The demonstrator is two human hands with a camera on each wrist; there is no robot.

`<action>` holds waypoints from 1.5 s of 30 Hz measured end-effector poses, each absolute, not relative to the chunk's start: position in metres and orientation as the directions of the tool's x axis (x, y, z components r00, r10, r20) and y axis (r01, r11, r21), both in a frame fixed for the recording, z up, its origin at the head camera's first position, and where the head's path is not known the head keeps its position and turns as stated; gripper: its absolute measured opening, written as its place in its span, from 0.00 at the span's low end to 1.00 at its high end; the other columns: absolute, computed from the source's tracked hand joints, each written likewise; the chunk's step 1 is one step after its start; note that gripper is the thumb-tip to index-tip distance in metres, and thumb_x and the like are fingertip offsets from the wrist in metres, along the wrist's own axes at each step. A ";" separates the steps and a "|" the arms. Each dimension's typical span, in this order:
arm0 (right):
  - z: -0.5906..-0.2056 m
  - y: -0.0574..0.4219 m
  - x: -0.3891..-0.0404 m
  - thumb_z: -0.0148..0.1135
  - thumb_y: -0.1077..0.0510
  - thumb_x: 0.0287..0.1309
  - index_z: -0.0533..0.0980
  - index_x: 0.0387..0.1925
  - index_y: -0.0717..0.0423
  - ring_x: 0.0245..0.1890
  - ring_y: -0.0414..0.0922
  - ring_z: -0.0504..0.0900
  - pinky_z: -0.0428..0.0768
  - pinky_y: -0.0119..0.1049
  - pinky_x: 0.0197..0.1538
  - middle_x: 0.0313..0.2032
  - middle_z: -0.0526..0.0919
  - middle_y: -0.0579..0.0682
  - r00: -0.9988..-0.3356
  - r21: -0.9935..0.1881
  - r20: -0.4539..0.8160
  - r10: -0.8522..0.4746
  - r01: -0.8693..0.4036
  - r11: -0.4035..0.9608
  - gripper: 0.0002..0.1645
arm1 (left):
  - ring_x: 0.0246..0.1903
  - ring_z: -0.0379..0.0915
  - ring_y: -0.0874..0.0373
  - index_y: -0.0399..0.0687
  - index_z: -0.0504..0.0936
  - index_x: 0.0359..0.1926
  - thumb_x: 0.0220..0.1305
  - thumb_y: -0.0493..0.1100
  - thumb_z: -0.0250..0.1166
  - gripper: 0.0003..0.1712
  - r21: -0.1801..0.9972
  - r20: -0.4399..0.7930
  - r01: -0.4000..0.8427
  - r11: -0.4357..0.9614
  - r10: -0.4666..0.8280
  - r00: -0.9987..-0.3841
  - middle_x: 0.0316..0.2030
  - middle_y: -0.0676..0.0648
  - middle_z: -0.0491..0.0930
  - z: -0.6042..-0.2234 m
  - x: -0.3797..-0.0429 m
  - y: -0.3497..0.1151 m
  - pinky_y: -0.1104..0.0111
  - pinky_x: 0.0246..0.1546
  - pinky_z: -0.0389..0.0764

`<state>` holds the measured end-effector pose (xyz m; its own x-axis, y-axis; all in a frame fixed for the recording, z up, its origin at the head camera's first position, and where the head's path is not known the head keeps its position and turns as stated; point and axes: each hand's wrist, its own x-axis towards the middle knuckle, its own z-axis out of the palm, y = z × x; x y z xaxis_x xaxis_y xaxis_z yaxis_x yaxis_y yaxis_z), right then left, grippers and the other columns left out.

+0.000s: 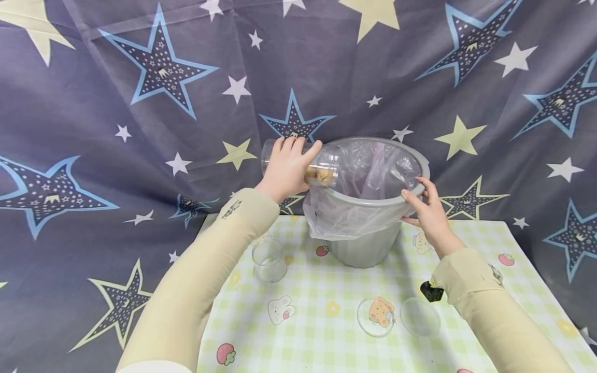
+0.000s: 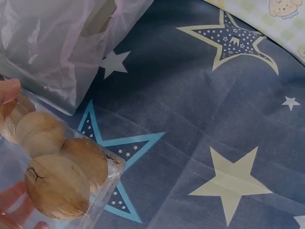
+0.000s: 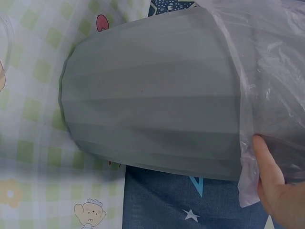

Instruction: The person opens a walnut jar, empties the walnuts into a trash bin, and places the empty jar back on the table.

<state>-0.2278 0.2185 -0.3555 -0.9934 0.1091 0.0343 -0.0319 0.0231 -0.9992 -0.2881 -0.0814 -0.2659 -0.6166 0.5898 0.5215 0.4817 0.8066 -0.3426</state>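
Observation:
My left hand point(image 1: 287, 168) grips a clear jar point(image 1: 269, 153), which lies on its side in the air with its mouth at the left rim of the grey trash can. Several round, brown, nut-like pieces point(image 2: 57, 186) are inside the jar; their exact kind cannot be told. The trash can point(image 1: 364, 254) stands upright, lined with a thin translucent plastic bag point(image 1: 345, 220) folded over its rim. On the can's right side my right hand point(image 1: 431, 215) pinches the rim, thumb outside over the bag. The bottom of the can's inside is hidden.
Another clear jar point(image 1: 269, 261) stands on the checked tablecloth point(image 1: 317, 331) at the left. Two clear round lids point(image 1: 421, 317) lie side by side near the front. A dark curtain with stars point(image 1: 210, 67) hangs right behind the table.

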 end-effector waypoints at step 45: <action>-0.358 0.218 -0.227 0.52 0.45 0.65 0.44 0.73 0.45 0.68 0.65 0.53 0.81 0.23 0.35 0.71 0.39 0.64 -0.991 -0.997 0.053 0.124 -0.045 0.067 0.42 | 0.56 0.67 0.40 0.54 0.69 0.60 0.51 0.38 0.65 0.33 -0.498 0.577 0.462 0.734 0.678 -0.456 0.54 0.35 0.72 -0.266 -0.291 -0.073 0.47 0.63 0.62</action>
